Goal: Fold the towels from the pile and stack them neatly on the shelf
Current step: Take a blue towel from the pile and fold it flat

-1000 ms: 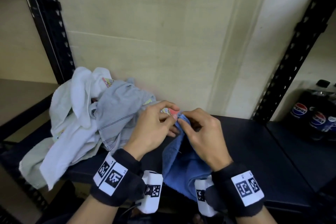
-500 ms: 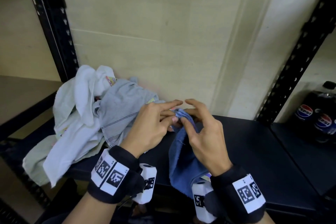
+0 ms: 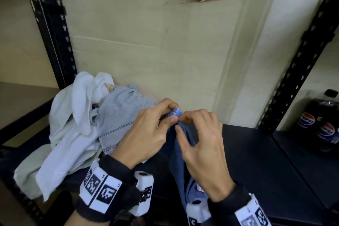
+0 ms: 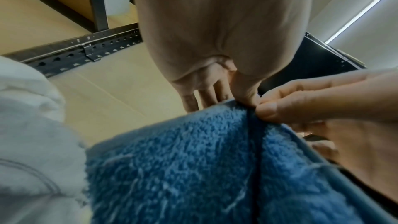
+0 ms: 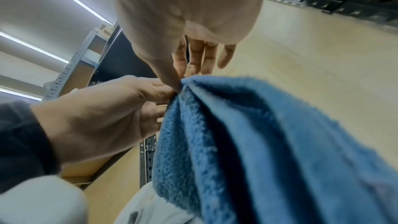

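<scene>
Both hands' fingers (image 3: 172,119) pinching blue towel (image 3: 180,163) top corner, L+R touching.

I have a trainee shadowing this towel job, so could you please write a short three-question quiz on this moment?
1. True or false: both hands pinch the same towel.
2. Which colour is the towel being held? A) white B) blue C) grey
3. What stands on the neighbouring shelf to the right?

Key
1. True: the left hand and the right hand pinch the top edge of the blue towel, thumbs almost touching.
2. B. It hangs from the pinch; the pile of white and grey towels lies unfolded to the left on the dark shelf.
3. Dark Pepsi bottles.
</scene>
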